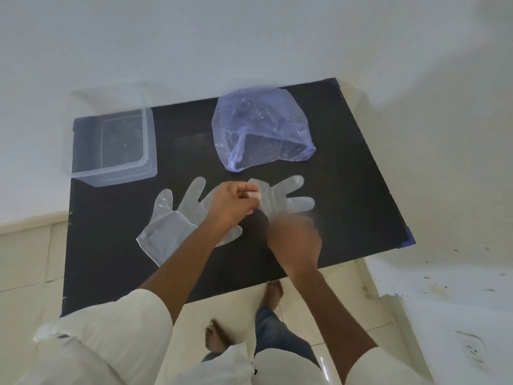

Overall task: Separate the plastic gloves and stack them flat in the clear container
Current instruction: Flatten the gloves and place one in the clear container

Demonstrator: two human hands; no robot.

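One clear plastic glove (169, 218) lies flat on the black table (347, 176), fingers pointing away from me. A second clear glove (288, 198) hangs to its right, lifted at its near edge. My left hand (236, 201) pinches that second glove's edge between thumb and fingers. My right hand (294, 240) is blurred with motion just below the glove; whether it grips the glove's cuff is unclear. The clear container (112, 173) stands at the table's far left and looks to hold nothing.
A crumpled bluish plastic bag (261, 129) lies at the table's far middle, behind the gloves. A white wall runs behind the table. My feet stand on pale floor tiles below the near edge, and a white paint-flecked surface is at the right.
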